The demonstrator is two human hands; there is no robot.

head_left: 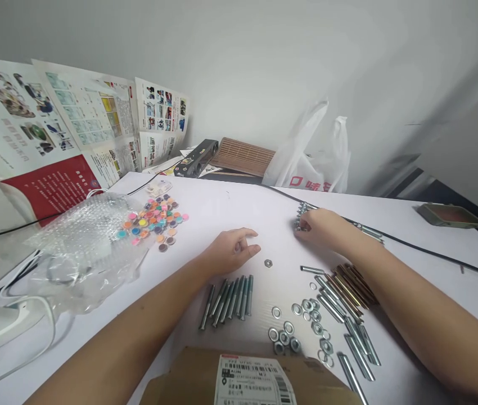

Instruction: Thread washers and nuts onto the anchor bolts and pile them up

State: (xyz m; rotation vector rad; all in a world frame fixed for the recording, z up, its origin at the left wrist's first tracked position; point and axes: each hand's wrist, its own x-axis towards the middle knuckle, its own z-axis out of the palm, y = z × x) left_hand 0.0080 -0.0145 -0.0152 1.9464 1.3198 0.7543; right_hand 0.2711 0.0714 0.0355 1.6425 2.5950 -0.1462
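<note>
My left hand (233,249) rests on the white table (230,208) with its fingers loosely curled and nothing in it, just left of a single nut (268,262). My right hand (322,226) reaches to a bunch of assembled silver bolts (303,214) at the far middle, its fingers closed on one end of them. A row of silver bolts (228,298) lies below my left hand. Loose nuts and washers (302,326) are scattered near the front. More silver and brass-coloured bolts (346,298) lie under my right forearm.
Coloured round discs (154,220) and crumpled bubble wrap (82,247) lie at the left. A cardboard box with a label (247,377) sits at the front edge. Brochures (53,135) lean on the wall. A white plastic bag (310,157), a black cable (433,253) and a green tray (450,215) are behind.
</note>
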